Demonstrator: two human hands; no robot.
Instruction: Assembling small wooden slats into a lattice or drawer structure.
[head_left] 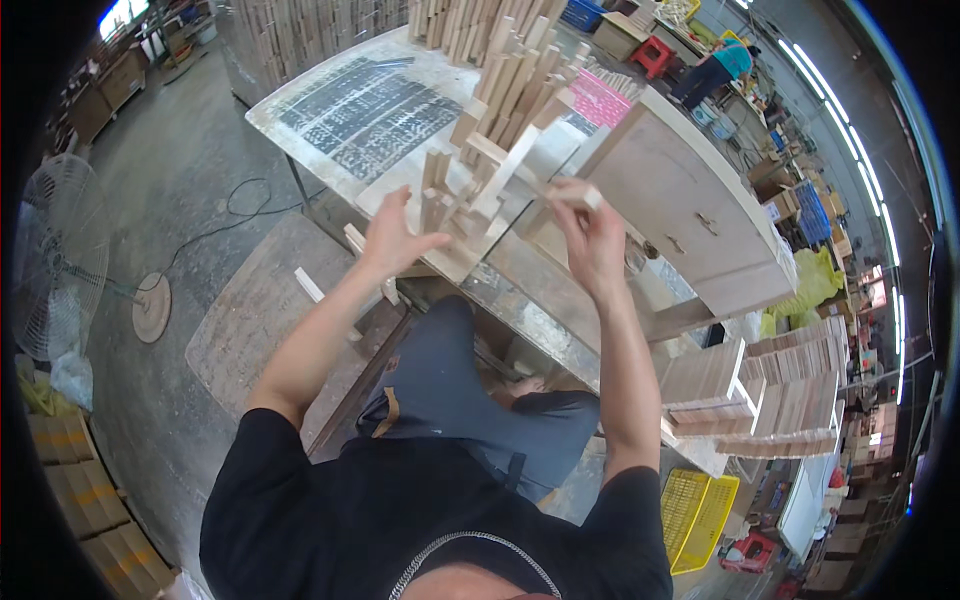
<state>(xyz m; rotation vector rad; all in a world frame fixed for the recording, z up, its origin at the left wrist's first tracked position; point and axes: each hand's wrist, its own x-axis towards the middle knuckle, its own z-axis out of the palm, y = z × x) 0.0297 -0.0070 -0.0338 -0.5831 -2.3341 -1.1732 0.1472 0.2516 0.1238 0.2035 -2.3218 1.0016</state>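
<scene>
Our right hand (590,235) pinches a wooden strip (505,175); our left hand (395,240), fingers spread and empty, should steady the upright pieces (437,190) on the counter (330,180).

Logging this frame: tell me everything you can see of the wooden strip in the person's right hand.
The wooden strip is a pale, bare, flat slat of light wood with squared ends. It lies tilted, slanting from near the right hand down toward the small upright wooden blocks on the worktable. The right hand's fingers pinch it near its upper end; the left hand is spread open beside the blocks, not gripping it. Whether its lower end touches the blocks cannot be told.
</scene>
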